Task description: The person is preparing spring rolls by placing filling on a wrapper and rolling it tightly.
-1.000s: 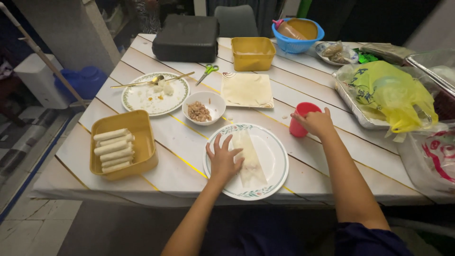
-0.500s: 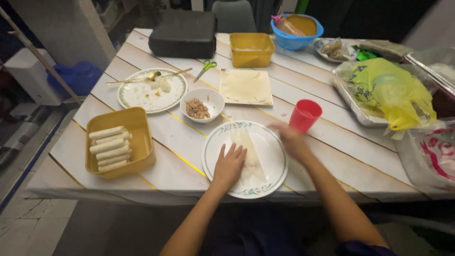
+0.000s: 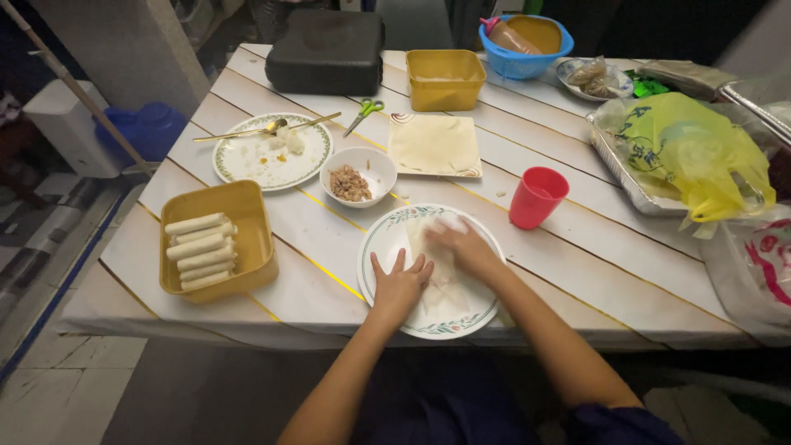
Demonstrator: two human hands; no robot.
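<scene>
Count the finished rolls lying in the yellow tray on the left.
5, lying side by side in the yellow tray at the table's left: rolls stacked from far end to near end. Any beneath them would be hidden.

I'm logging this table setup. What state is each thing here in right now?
Thin pale wrapper sheet: flat on the floral-rimmed plate.
Left hand: pressing the sheet.
Right hand: flat on the sheet.
Red plastic cup: upright.
Small white bowl: part filled with brown filling.
Yellow plastic tray: holds finished rolls.
Green-handled scissors: lying shut.
</scene>
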